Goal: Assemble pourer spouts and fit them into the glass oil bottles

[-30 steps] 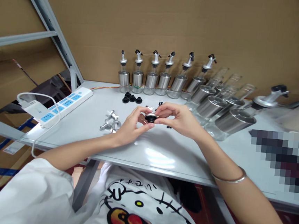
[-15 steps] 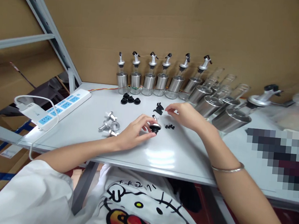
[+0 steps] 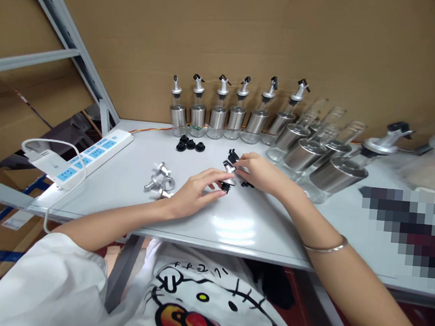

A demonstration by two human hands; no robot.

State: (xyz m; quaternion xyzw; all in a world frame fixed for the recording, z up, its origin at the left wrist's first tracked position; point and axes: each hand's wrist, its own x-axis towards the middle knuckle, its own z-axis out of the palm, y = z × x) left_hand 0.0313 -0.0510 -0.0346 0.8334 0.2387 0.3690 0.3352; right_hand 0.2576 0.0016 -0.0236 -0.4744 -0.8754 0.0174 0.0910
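My left hand point(image 3: 196, 194) holds a silver bottle pourer point(image 3: 228, 182) with a ribbed black stopper at its lower end, gripped between thumb and fingers just above the table. At the pourer's tip, my right hand point(image 3: 257, 171) pinches a small black flap cap point(image 3: 227, 163); the fingertips partly hide it. Just behind that hand lie loose black flap caps point(image 3: 234, 155). A few tiny black parts point(image 3: 246, 184) sit below the right hand, partly covered by it. Several silver pourer tops point(image 3: 161, 181) lie to the left, and black rubber stoppers point(image 3: 190, 144) are grouped farther back.
Glass bottles with steel sleeves and fitted pourers point(image 3: 217, 116) line the back. More bottles without pourers point(image 3: 305, 154) stand at right, beside one with a pourer point(image 3: 340, 174). A white power strip point(image 3: 96, 155) lies at left. The table's front edge point(image 3: 210, 248) is close to my body.
My right hand has moved left from beside the loose flap caps to the pourer's tip, with a black flap cap in its fingers. The pourer has turned slightly in my left hand.
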